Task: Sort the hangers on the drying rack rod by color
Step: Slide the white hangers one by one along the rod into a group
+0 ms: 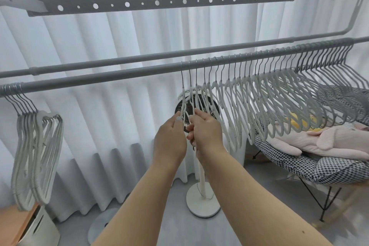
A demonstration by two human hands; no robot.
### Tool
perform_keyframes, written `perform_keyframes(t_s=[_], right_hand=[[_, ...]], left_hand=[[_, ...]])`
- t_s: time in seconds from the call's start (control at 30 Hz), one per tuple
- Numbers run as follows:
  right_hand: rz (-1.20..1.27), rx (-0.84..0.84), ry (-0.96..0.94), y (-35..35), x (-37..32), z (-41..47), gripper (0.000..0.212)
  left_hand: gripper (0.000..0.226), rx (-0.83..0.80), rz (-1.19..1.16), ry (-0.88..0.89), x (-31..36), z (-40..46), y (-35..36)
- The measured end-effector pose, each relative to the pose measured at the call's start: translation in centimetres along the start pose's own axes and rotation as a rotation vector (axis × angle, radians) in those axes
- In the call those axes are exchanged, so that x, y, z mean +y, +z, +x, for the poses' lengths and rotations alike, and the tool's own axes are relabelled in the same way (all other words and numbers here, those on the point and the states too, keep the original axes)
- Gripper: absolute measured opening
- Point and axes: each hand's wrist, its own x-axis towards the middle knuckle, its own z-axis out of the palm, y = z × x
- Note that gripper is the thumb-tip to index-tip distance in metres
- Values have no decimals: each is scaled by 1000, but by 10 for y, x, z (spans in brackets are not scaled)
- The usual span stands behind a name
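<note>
Sorting hangers mid-frame
My left hand [169, 138] and right hand [205, 134] both pinch pale hangers [189, 98]; tangled arms might drag neighbours off the rod [99, 80].

Backdrop: white sheer curtain [103, 50], pleated, floor-length, backlit by daylight. Floor [249, 225]: pale grey, smooth. Beyond the fingers: white pedestal fan [201, 201], round base. Right of the fingers: chair [319, 168], black-and-white houndstooth cushion, black wire legs, holding pink bedding [327, 142]. Lower left: orange-topped box [14, 223] beside a white bin [43, 229].
</note>
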Motion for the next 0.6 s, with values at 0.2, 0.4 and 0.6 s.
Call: perform_keyframes(t_s=[0.2, 0.4, 0.6], right_hand=[[-15, -9, 4, -2, -2, 0, 42], [-51, -8, 8, -2, -3, -2, 44], [-76, -19, 34, -4, -4, -5, 43]], left_hand=[[39, -4, -4, -6, 1, 0, 0], [41, -19, 6, -8, -5, 2, 1], [35, 2, -13, -25, -6, 2, 3]])
